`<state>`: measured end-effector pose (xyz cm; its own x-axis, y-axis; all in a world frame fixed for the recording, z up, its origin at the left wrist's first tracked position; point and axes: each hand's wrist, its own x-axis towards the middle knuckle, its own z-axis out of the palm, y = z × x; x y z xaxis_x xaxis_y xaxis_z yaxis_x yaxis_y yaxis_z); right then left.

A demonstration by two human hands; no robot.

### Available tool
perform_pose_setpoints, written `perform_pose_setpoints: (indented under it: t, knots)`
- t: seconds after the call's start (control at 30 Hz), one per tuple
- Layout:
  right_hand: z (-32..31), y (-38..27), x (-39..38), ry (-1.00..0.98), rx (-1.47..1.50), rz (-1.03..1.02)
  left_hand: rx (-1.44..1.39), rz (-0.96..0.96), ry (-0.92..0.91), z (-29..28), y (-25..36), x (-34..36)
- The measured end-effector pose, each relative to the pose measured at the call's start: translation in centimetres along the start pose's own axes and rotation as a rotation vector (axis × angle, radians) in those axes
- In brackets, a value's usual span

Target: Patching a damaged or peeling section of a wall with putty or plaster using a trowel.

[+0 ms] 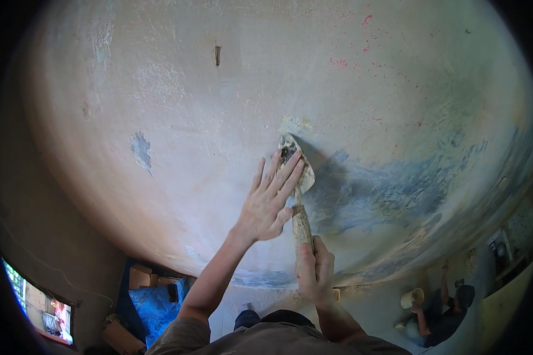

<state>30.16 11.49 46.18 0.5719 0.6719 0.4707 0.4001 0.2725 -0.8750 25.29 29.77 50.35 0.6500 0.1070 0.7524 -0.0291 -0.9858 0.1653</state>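
The bare, flat left hand [263, 207] hides part of the blade of the plaster-crusted metal trowel [307, 178]; the bare right hand [315, 271] covers its lower handle. Near left, the crumpled blue plastic sheet [154, 305] runs behind a sleeve [180, 338]; the small dark object [173, 293] on it is indistinct. The bright slanted rectangle [41, 307] is cut by the left rim. Near right, the pale round bucket's [407, 300] contents are too small to tell.

Trowel [307, 178] before wall [219, 118] — boxes [141, 277] lower left — co-worker [445, 322] lower right.

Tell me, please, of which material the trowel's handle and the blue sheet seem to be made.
The trowel's handle is possibly wood, dull and rough; pale crust hides any grain. The blue sheet is probably plastic, slightly shiny, judging by its creases and small highlights.
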Motion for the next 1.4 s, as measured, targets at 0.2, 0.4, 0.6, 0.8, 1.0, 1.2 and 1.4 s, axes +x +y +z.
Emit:
perform_pose_setpoints:
  t: [0.2,0.4,0.6,0.8,1.0,1.2,1.4]
  knots:
    - [0.5,-1.0,2.3,-0.004,-0.029,-0.015,0.025,0.025,0.125,-0.6,-1.3,1.8]
    - [0.9,-0.3,-0.3,0.014,0.016,0.016,-0.022,0.002,0.067,0.7,-0.4,-0.5]
    - [1.2,-0.4,1.6,0.013,0.023,-0.010,-0.016,0.017,0.162,-0.4,-0.8,1.4]
    - [1.3,0.4,-0.5,0.020,0.047,0.013,-0.021,-0.033,0.088,0.5,0.2,-0.6]
    - [3.1,0.5,0.4,0.044,-0.024,-0.039,-0.003,-0.007,0.130,0.1,-1.1,0.4]
    - [2.8,2.4,-0.7,0.050,0.053,0.022,-0.001,-0.060,0.094,1.5,0.0,-1.2]
    - [2.4,-0.3,3.7,0.100,-0.085,-0.235,0.083,0.045,0.234,-1.6,-1.0,3.2]
